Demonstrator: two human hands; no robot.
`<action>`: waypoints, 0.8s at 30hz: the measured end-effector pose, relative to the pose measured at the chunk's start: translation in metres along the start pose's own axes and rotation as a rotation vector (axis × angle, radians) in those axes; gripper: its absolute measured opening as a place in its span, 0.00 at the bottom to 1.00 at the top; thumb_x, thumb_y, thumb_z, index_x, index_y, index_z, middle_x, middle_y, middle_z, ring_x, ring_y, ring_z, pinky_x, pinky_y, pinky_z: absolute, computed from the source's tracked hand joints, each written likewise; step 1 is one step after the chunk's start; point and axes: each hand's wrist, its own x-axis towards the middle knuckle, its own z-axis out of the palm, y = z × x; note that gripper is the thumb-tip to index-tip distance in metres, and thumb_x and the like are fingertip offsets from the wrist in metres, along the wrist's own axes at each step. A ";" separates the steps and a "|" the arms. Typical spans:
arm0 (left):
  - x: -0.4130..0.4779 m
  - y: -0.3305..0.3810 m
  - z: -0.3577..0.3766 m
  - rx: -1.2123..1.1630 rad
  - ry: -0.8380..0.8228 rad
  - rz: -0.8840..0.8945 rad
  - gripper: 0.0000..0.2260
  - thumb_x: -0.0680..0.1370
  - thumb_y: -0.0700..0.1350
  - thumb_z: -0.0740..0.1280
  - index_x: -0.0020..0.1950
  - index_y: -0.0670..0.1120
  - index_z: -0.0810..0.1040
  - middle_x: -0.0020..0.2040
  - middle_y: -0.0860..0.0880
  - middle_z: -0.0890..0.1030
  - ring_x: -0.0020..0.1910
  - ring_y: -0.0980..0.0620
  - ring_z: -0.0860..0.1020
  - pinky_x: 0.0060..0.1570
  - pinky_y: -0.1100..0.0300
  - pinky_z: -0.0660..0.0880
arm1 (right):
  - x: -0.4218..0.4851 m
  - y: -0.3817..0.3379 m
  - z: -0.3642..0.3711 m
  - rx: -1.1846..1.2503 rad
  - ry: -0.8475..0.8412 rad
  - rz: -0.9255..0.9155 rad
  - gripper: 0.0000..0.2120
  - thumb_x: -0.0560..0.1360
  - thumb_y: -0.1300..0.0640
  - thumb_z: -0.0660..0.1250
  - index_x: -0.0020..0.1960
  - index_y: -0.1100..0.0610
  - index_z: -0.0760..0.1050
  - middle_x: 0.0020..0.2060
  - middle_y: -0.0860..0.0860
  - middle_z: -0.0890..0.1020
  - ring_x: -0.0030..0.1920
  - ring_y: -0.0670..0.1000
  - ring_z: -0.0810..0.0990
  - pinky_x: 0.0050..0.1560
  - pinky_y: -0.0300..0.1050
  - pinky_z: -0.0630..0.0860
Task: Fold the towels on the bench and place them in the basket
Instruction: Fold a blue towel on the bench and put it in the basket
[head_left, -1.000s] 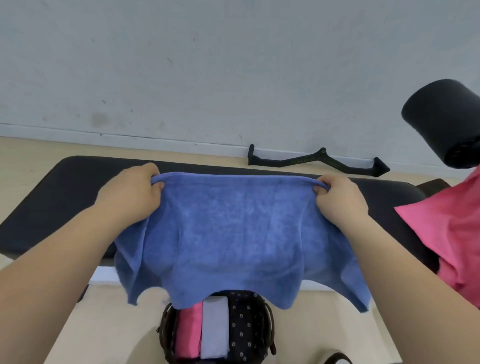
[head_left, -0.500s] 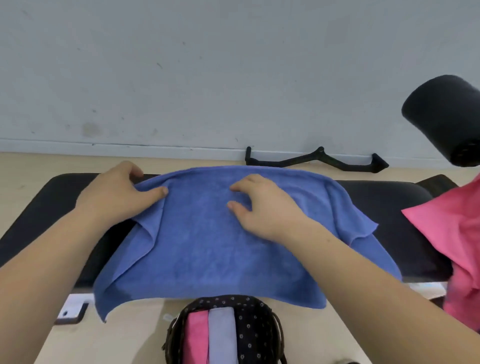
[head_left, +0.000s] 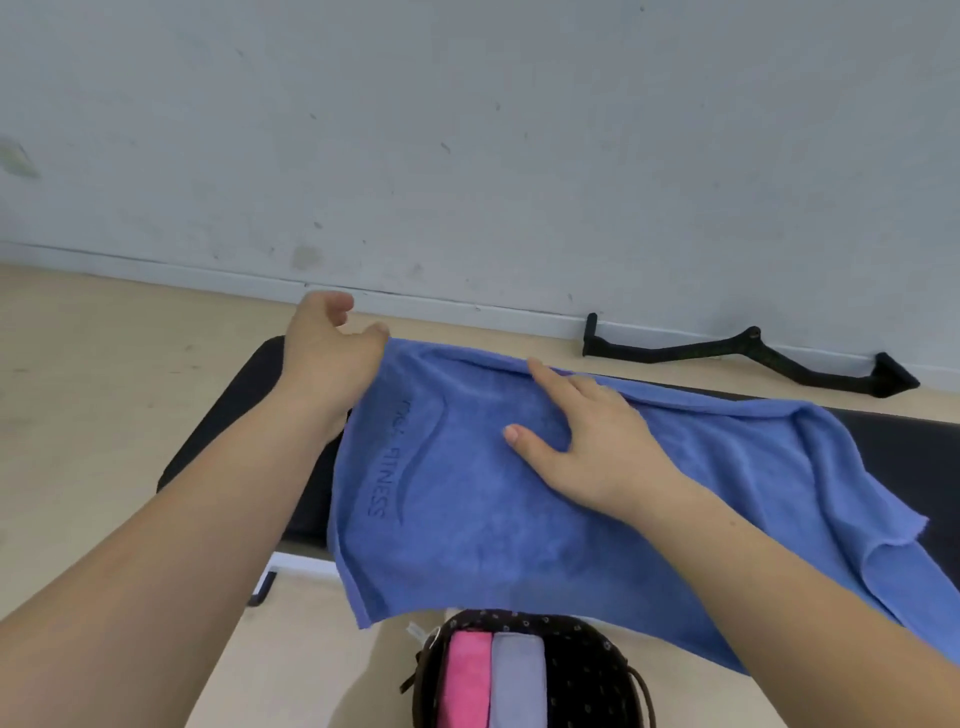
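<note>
step: blue towel (head_left: 493, 519) spread on bench (head_left: 239, 415), first fold not yet made; near edge hangs above basket (head_left: 587, 670)
right hand (head_left: 587, 447): fingers spread, pressing flat on towel middle
left hand (head_left: 327, 353): fingers loose, at far-left corner; can't tell if touching
next: likely smooth rumpled right side, pinch corners, fold across
basket: pink towel (head_left: 467, 680), grey towel (head_left: 517, 680) folded inside

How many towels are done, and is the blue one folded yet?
Two look done: a pink towel and a grey towel sit folded in the basket. In hand: the blue towel lies spread across the bench. The right hand presses flat on it, and the left hand is open at its far corner. Left: fold the blue one and put it in the basket.
</note>
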 end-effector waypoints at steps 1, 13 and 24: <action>-0.004 -0.002 -0.002 0.090 -0.056 0.020 0.18 0.78 0.46 0.73 0.66 0.50 0.75 0.63 0.51 0.77 0.56 0.52 0.79 0.58 0.54 0.78 | 0.002 0.004 0.001 -0.032 0.006 0.029 0.39 0.75 0.27 0.57 0.82 0.40 0.54 0.76 0.48 0.67 0.77 0.55 0.62 0.78 0.60 0.59; -0.044 -0.003 -0.044 0.765 -0.398 -0.014 0.15 0.72 0.48 0.72 0.54 0.48 0.70 0.48 0.48 0.80 0.43 0.51 0.79 0.43 0.53 0.77 | -0.028 -0.046 0.008 -0.060 -0.137 -0.144 0.38 0.76 0.27 0.51 0.81 0.42 0.58 0.83 0.51 0.55 0.83 0.57 0.49 0.80 0.63 0.50; -0.088 -0.021 -0.077 0.679 -0.537 0.105 0.37 0.74 0.37 0.69 0.80 0.55 0.60 0.49 0.51 0.80 0.46 0.52 0.82 0.42 0.54 0.84 | -0.059 -0.067 0.029 -0.187 -0.194 -0.137 0.35 0.79 0.28 0.52 0.82 0.38 0.52 0.84 0.51 0.46 0.83 0.59 0.41 0.79 0.67 0.40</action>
